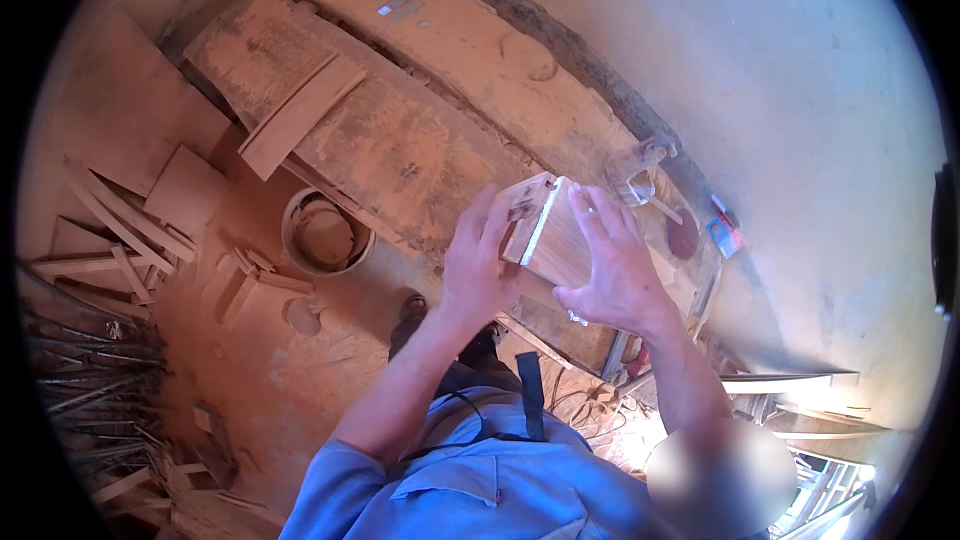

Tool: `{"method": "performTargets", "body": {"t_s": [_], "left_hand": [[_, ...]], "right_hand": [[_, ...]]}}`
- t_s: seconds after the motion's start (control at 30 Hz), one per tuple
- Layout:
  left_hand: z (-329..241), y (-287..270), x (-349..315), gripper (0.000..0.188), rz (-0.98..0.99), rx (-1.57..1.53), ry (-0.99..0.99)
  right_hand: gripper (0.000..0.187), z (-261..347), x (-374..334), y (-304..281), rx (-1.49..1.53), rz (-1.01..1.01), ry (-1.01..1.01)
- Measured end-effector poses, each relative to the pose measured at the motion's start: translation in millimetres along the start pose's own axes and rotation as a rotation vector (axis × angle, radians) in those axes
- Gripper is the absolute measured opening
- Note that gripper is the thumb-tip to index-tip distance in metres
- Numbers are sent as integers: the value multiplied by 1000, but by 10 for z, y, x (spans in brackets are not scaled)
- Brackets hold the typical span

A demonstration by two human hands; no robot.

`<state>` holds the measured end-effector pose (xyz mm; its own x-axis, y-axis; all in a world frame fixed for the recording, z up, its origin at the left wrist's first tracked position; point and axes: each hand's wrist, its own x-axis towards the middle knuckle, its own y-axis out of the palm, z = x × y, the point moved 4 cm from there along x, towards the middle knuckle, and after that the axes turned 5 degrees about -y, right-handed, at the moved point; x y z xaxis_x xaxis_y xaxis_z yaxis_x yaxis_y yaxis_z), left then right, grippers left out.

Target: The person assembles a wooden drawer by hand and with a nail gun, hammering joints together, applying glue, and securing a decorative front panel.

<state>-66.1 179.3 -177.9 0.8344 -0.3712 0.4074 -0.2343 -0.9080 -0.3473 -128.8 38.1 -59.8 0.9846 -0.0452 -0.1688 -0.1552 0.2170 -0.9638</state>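
Note:
Just above the near right part of the workbench, I hold a wooden block [566, 248] up between both hands. A bright white line, which looks like glue, runs along one of its edges or seams; the frame does not show which. On the block's left side my left hand [476, 262] is closed against the wood. Gripping the opposite side, my right hand [618, 275] has its fingers over the top and its thumb at the lower edge. A small white smear shows beneath that thumb. Both palms and the block's underside are hidden.
The dusty workbench [385, 155] stretches along the wall, with a loose board [303, 115] across its left part. A clear container [640, 183] and a brown disc [682, 234] lie on the right. On the floor are a round bucket [325, 230] and wood offcuts [135, 230].

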Motion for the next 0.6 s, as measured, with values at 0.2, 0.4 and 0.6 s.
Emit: {"method": "performTargets", "body": {"t_s": [0.2,0.4,0.6], "left_hand": [[212,120,-61,89,183,15,-42],[191,99,-37,93,204,15,-24],[130,49,34,71,178,-27,-20]], "right_hand": [[106,-13,41,37,21,-14,12],[110,-64,19,90,-42,-31,-48],[107,-61,38,31,-4,-14,-53]]}}
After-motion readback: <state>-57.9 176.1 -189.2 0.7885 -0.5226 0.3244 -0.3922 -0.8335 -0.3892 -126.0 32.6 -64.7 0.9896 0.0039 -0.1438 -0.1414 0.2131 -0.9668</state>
